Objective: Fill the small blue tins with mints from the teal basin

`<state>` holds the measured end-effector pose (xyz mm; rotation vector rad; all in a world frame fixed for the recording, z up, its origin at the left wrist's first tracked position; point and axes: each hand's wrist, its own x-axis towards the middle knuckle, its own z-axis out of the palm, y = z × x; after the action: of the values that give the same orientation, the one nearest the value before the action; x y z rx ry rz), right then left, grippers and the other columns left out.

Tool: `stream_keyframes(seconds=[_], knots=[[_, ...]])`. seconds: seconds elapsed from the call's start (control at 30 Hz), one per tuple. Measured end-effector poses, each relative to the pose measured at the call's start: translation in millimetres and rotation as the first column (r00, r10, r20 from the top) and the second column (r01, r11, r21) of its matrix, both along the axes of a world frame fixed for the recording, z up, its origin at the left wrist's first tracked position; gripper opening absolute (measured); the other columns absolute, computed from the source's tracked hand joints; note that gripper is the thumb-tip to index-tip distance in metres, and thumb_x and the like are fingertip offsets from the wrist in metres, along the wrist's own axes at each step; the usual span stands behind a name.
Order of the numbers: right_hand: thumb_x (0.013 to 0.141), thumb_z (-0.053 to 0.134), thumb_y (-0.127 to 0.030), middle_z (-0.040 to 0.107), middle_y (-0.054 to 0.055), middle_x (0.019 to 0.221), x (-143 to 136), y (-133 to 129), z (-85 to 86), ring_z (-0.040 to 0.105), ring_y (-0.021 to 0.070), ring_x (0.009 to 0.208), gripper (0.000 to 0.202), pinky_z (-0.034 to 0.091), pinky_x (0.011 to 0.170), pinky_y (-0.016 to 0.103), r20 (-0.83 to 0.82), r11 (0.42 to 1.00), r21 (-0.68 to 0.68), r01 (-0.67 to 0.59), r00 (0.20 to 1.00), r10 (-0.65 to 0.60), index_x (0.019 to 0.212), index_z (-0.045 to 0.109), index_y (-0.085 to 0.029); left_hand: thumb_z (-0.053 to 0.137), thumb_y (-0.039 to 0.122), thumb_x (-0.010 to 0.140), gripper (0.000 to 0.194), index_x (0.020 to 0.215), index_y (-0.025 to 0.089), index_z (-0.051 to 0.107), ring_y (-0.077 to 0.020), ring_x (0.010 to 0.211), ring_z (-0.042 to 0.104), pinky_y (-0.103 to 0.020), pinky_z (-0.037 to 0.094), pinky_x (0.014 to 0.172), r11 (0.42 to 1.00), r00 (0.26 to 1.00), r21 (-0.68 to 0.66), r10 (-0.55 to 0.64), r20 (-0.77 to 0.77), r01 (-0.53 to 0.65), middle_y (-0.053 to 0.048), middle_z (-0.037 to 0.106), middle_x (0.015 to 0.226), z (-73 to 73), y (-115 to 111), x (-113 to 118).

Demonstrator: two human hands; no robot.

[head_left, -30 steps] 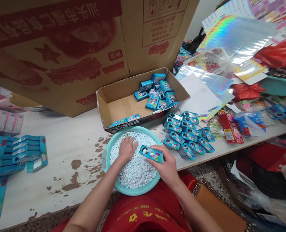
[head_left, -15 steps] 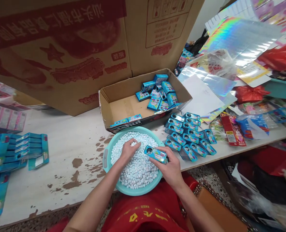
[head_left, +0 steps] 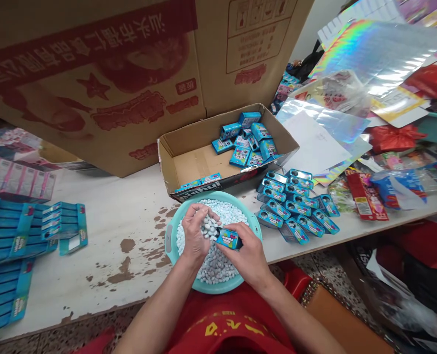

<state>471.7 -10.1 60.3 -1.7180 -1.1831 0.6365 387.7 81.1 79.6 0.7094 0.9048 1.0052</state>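
A turquoise basin (head_left: pixel 256 231) full of small pale candies (head_left: pixel 222 265) stands at the table's front edge. Above it, my left hand (head_left: pixel 196 231) is cupped around a handful of the candies, fingers curled. My right hand (head_left: pixel 246 248) grips a small blue box (head_left: pixel 228 238), whose end touches the candies in my left hand. To the right, several blue boxes (head_left: pixel 296 204) stand in rows on the table. Behind the basin, an open cardboard tray (head_left: pixel 167 167) holds more blue boxes (head_left: pixel 240 155).
Large cardboard cartons (head_left: pixel 130 73) rise at the back. Blue display packs (head_left: pixel 12 231) and pink boxes (head_left: pixel 19 179) are at the left. White paper (head_left: pixel 314 142), shiny film (head_left: pixel 373 59) and candy bags (head_left: pixel 366 196) lie on the right.
My left hand has come up from the basin with candies in it. The blue box in my right hand has moved against them. The view has shifted slightly.
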Motion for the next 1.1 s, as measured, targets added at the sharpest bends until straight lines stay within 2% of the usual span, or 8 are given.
stream_keyframes(seconds=[0.2, 0.5, 0.8, 1.03, 1.1], knots=[[0.068, 0.068, -0.018, 0.064, 0.003, 0.091, 1, 3, 3.0, 0.06, 0.022, 0.088, 0.026, 0.045, 0.078, 0.035, -0.002, 1.0, -0.01, 0.025, 1.0, -0.026, 0.093, 0.061, -0.022, 0.064, 0.032, 0.071, 0.021, 0.071, 0.017, 0.048, -0.0062, 0.043, 0.049, -0.022, 0.046, 0.053, 1.0, 0.998, -0.008, 0.019, -0.052, -0.019, 0.006, 0.051, 0.057, 2.8, 4, 5], [0.068, 0.072, -0.022, 0.063, 0.002, 0.088, 3, 5, 6.2, 0.06, 0.0202, 0.085, 0.026, 0.045, 0.075, 0.032, -0.029, 0.998, 0.03, 0.049, 0.998, -0.048, 0.091, 0.06, -0.021, 0.067, 0.033, 0.071, 0.024, 0.067, 0.017, 0.049, -0.0079, 0.047, 0.05, -0.02, 0.044, 0.049, 0.999, 0.998, 0.014, 0.05, -0.032, -0.05, 0.004, 0.053, 0.057, 12.4, 7, 8], [0.069, 0.073, -0.022, 0.062, 0.002, 0.088, 3, 6, -0.9, 0.059, 0.0196, 0.085, 0.027, 0.045, 0.076, 0.032, -0.088, 0.997, 0.054, 0.056, 0.995, -0.051, 0.092, 0.06, -0.021, 0.065, 0.034, 0.077, 0.027, 0.063, 0.016, 0.05, -0.0085, 0.051, 0.053, -0.021, 0.045, 0.053, 0.997, 0.998, 0.075, 0.031, -0.054, -0.027, 0.004, 0.052, 0.056, 7.8, 4, 8], [0.071, 0.07, -0.018, 0.062, 0.002, 0.091, -2, 4, 16.2, 0.058, 0.019, 0.087, 0.026, 0.045, 0.078, 0.032, -0.093, 0.995, 0.095, 0.035, 0.995, -0.026, 0.094, 0.06, -0.021, 0.065, 0.036, 0.078, 0.026, 0.066, 0.017, 0.051, -0.008, 0.049, 0.051, -0.019, 0.041, 0.048, 0.985, 0.993, 0.172, 0.026, -0.113, -0.006, 0.004, 0.053, 0.057, 17.2, 0, 7], [0.071, 0.07, -0.018, 0.062, 0.003, 0.092, -3, 4, 16.6, 0.058, 0.0194, 0.088, 0.026, 0.045, 0.079, 0.033, -0.111, 0.995, 0.091, 0.029, 0.994, -0.018, 0.094, 0.06, -0.021, 0.065, 0.036, 0.078, 0.025, 0.068, 0.017, 0.052, -0.0075, 0.049, 0.05, -0.019, 0.041, 0.047, 0.982, 0.991, 0.187, 0.026, -0.134, -0.001, 0.003, 0.054, 0.059, 16.3, -1, 8]])
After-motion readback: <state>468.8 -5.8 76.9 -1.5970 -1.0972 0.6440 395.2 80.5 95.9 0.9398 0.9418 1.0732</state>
